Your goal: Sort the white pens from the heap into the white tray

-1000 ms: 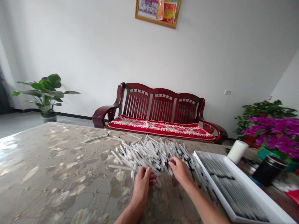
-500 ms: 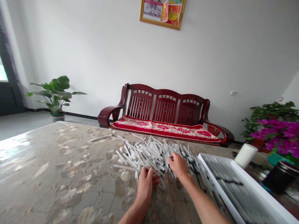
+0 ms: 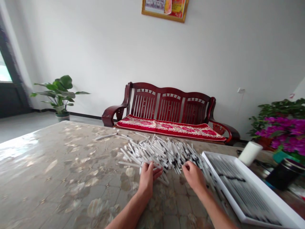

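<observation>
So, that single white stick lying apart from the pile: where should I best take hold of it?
Pinch the white stick near its middle from above, with the left hand coming from the left. It lies flat and alone on the table top, and it is thin and straight, so it should balance there; nothing crowds that side.

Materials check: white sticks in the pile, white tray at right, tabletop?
The white sticks look like smooth moulded plastic, judging by their even colour and straight edges; coated paper is possible. The white tray seems plastic or painted, with a clean matte rim. The tabletop looks like glass or clear film over a stone pattern, given the glossy glare.
</observation>
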Motion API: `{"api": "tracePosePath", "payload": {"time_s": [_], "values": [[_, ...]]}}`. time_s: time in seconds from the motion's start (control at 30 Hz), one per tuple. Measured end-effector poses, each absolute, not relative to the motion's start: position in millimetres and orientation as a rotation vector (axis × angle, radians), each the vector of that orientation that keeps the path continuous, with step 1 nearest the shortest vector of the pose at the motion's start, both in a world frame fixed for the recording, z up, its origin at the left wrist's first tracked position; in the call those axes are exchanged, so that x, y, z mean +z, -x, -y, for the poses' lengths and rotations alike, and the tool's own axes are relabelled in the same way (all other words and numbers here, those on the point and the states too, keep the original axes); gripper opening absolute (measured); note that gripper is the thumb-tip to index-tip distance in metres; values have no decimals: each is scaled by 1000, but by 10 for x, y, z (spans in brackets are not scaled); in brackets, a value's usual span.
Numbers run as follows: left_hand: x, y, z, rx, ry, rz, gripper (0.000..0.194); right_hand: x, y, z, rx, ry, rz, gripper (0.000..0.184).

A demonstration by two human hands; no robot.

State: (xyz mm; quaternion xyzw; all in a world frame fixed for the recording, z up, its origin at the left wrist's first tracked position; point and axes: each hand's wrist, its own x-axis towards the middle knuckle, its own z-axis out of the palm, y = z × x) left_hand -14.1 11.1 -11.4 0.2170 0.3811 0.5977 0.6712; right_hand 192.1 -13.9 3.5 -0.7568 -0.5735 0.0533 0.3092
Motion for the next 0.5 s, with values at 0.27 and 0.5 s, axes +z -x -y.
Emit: {"api": "tracePosePath", "payload": {"time_s": [0.27, 0.5], "values": [[-34, 181, -139, 1389, -313, -863, 19, 15, -1895, 430, 1140, 1492, 1276, 28], [-36, 192, -153, 1399, -278, -851, 21, 50, -1871, 436, 1231, 1482, 1263, 26]]}}
